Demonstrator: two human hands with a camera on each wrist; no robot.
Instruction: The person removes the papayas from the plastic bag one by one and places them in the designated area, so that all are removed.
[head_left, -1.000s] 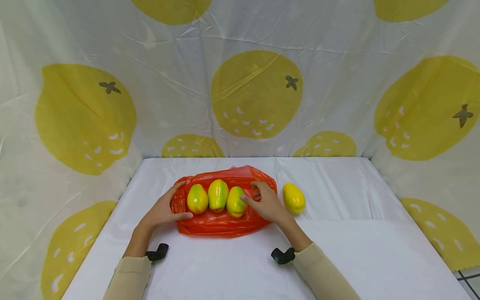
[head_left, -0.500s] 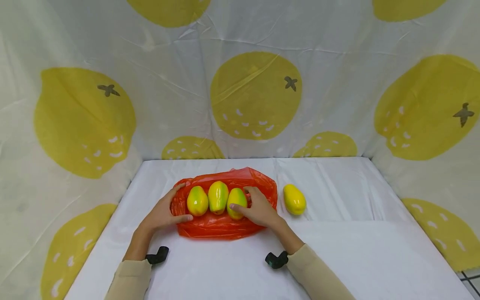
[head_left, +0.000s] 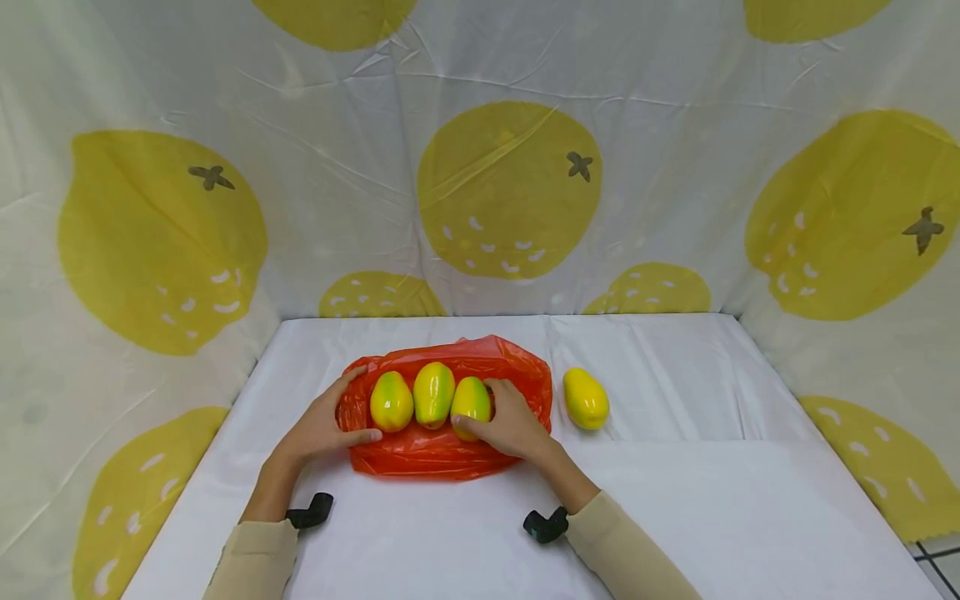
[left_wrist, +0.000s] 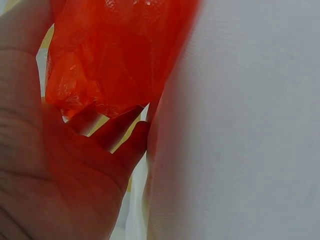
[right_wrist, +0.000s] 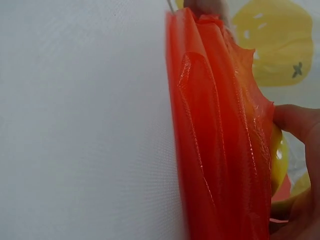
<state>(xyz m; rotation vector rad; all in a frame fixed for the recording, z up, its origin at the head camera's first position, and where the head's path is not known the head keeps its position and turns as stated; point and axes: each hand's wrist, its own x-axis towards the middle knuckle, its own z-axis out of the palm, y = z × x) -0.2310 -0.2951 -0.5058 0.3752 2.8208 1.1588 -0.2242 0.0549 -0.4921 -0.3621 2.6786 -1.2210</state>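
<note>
A red plastic bag (head_left: 442,461) lies on the white table, with three glossy yellow-green papaya-like fruits in a row on it: the left papaya (head_left: 392,402), the middle papaya (head_left: 433,395) and the right papaya (head_left: 472,400). My right hand (head_left: 513,423) grips the right papaya, thumb at its near side and fingers at its far side. In the right wrist view, the bag hides most of that papaya (right_wrist: 280,157). Around the bag's left end my left hand (head_left: 318,425) is spread, thumb beside the left papaya. Its fingers (left_wrist: 131,147) touch the bag loosely in the left wrist view.
A separate yellow papaya (head_left: 586,398) lies on the white tablecloth (head_left: 690,500), right of the bag. Behind the table hangs a white curtain (head_left: 667,192) with large yellow fruit prints. Black wrist-camera mounts (head_left: 546,526) sit at both wrists.
My right hand has moved left and slightly nearer, and its thumb and fingers have closed round the right papaya. The left hand stays at the bag's left end.
</note>
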